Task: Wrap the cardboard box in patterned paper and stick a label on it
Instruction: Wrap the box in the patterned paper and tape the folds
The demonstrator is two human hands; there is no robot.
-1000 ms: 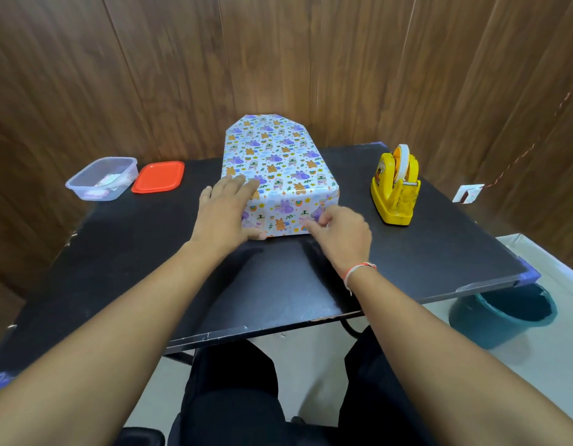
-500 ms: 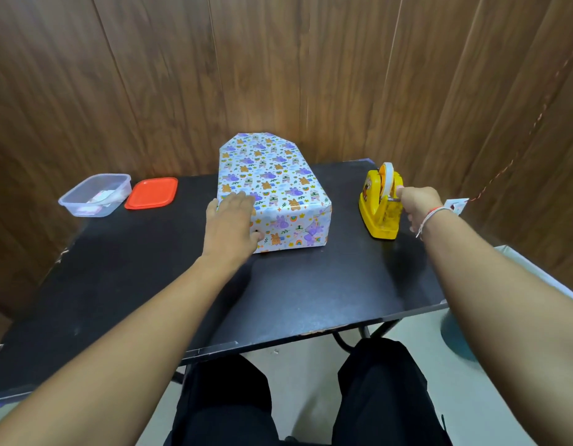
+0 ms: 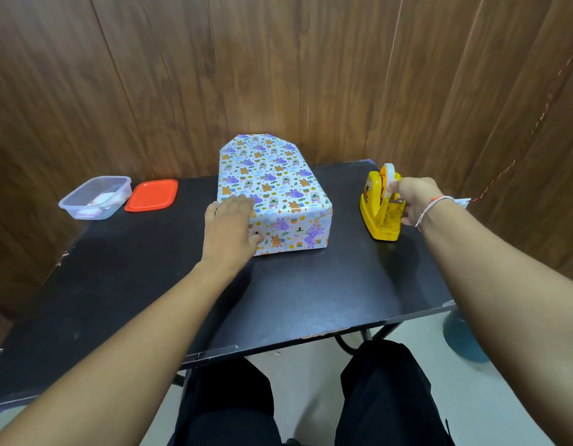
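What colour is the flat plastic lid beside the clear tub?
Orange-red lid, clearest in the head view.

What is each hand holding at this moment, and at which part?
The left hand presses flat on the near left corner of the wrapped box. The right hand is at the tape dispenser, fingers at the tape roll; a firm grip cannot be told.

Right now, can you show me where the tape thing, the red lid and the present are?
Tape dispenser (image 3: 380, 217): head view, on its yellow base.
Red lid (image 3: 151, 194): head view, on the middle of its flat top.
Present (image 3: 269, 178): head view, on its patterned top face.
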